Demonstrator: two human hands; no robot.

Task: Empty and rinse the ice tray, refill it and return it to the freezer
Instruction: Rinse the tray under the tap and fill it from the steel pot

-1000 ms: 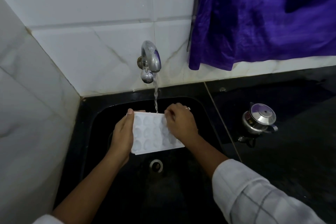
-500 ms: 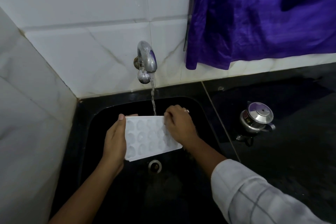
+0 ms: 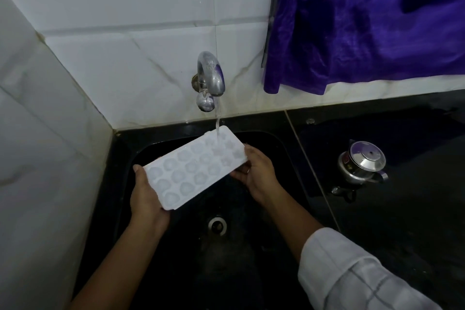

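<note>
A white ice tray (image 3: 193, 167) with several round moulded cells is held over the black sink (image 3: 141, 151), cells facing up, lying diagonally from lower left to upper right. My left hand (image 3: 147, 196) grips its lower left end from beneath. Under its upper right end, my right hand (image 3: 256, 171) supports and grips it. The chrome tap (image 3: 210, 78) on the tiled wall is running, and its thin stream of water (image 3: 217, 121) lands in the cells at the tray's far right end.
The sink drain (image 3: 217, 225) lies below the tray. A steel pot with lid (image 3: 361, 165) stands on the black counter (image 3: 402, 221) to the right. A purple cloth (image 3: 364, 20) hangs over the wall at upper right. White tiled walls close off the left and back.
The tray has been turned from a near-upright tilt to lie cells-up and diagonal under the stream. My right hand shifted from on top of the tray to beneath its right end.
</note>
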